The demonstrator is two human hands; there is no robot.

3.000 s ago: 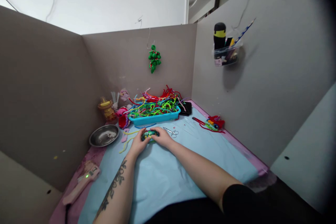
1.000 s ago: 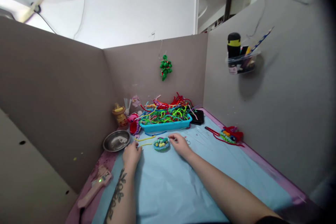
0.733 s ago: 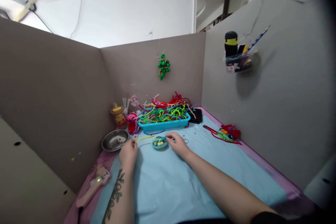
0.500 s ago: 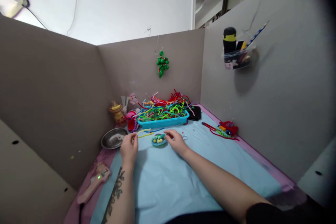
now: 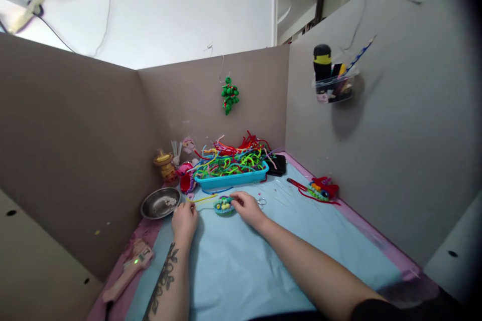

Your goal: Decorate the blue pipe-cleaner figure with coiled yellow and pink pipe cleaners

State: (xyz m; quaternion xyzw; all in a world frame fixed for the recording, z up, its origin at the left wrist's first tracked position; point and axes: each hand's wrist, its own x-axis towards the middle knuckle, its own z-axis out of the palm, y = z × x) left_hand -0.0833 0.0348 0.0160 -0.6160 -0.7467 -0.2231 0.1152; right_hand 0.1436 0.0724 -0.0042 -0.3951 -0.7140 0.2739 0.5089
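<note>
A small round blue-green pipe-cleaner piece [image 5: 223,205] with yellow bits lies on the blue table cover. My right hand [image 5: 246,206] grips its right edge between thumb and fingers. To the left, my left hand [image 5: 185,220] is closed in a pinch beside the metal bowl [image 5: 148,205]; a faint thin strand seems to run from its fingertips toward the piece, too fine to name. Yellow pipe cleaners [image 5: 205,198] lie just beyond that hand, and a blue pipe cleaner [image 5: 220,191] is behind them.
A blue tray [image 5: 233,179] heaped with colourful pipe cleaners stands at the back. Scissors [image 5: 261,202] lie by my right wrist. A pink glue gun [image 5: 130,271] with a lit green light rests at left. Red pipe-cleaner work [image 5: 326,188] is at right. Grey panels [image 5: 211,90] enclose three sides.
The yellow pipe cleaner raised by my left fingers has dropped to the cover. My left hand is slightly lower, and my right fingers have closed on the blue-green piece. The view has shifted slightly.
</note>
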